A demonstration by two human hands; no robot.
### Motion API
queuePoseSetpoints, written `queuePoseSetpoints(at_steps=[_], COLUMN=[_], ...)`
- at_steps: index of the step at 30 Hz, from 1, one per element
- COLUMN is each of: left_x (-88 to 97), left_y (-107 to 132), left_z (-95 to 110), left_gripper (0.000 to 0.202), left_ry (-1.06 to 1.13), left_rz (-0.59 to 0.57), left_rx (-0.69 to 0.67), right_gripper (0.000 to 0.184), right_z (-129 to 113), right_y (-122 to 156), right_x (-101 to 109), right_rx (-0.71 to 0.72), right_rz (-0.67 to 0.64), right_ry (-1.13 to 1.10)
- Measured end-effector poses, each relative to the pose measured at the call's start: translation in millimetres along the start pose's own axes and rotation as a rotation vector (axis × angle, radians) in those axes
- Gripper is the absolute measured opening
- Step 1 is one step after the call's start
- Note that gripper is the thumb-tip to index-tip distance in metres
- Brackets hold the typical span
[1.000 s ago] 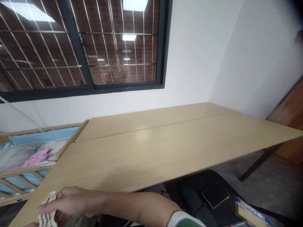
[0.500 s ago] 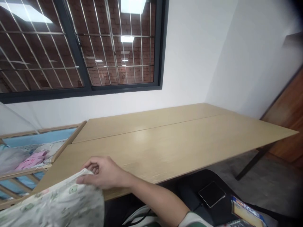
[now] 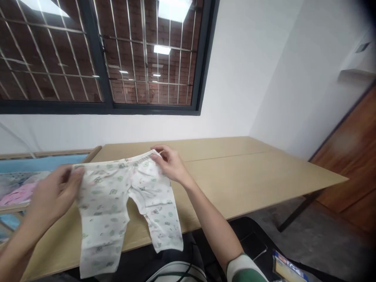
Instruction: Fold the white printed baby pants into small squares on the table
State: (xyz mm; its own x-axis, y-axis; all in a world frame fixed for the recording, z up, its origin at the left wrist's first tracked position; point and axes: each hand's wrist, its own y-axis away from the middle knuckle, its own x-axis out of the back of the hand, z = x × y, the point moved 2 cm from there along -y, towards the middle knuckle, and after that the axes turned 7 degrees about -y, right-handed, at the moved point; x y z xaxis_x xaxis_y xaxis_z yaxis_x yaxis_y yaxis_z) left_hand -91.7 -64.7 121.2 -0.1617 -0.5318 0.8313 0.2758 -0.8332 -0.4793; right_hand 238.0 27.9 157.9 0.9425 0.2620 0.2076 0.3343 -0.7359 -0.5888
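Note:
I hold up a small pair of white baby trousers (image 3: 117,199) printed with little green figures, stretched out by the waistband over the near edge of the wooden table (image 3: 249,176). My left hand (image 3: 54,196) pinches the left end of the waistband. My right hand (image 3: 170,164) pinches the right end. Both trouser legs hang down past the table edge toward my lap.
A wooden crib (image 3: 17,188) with blue lining and pink and white clothes stands at the left, against the table. A dark barred window (image 3: 102,55) fills the wall behind. A dark phone (image 3: 252,246) and a printed packet (image 3: 288,268) lie low at the right.
The trousers came up from below the table edge at the left. My right hand moved up and rightward with them, my left hand came into view, and the garment is now spread between both hands.

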Motion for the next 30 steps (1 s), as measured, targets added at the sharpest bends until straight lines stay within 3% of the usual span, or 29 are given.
queuePoseSetpoints(at_steps=[3,6,10,13,18,23,30], left_x=[-42.1,-102.5,-174.7,-208.9,-243.7,-268.1,-277.7], left_y=[-28,-46,-50,-53,-70,-89,-100], left_z=[20,28,29,30,26,25,37], left_gripper=[0.046,0.039,0.032,0.027,0.024,0.022,0.023], left_ry=[0.175,0.273,0.285,0.273,0.197,0.102,0.055], left_rz=[-0.024,-0.188,-0.348,-0.391,-0.459,-0.463,-0.468], left_rx=[-0.079,-0.147,-0.109,-0.082,-0.020,0.050,0.096], right_gripper=[0.031,0.036,0.038,0.033,0.028,0.025,0.025], right_z=[46,105,179,219,263,291,304], right_y=[-10,-13,-4,0,-7,-24,-41], right_x=[18,26,26,24,23,23,28], right_rx=[-0.070,-0.158,-0.267,-0.320,-0.401,-0.446,-0.506], right_rz=[-0.004,-0.019,-0.049,-0.061,-0.093,-0.104,-0.101], right_ry=[0.082,0.197,0.370,0.405,0.418,0.437,0.449])
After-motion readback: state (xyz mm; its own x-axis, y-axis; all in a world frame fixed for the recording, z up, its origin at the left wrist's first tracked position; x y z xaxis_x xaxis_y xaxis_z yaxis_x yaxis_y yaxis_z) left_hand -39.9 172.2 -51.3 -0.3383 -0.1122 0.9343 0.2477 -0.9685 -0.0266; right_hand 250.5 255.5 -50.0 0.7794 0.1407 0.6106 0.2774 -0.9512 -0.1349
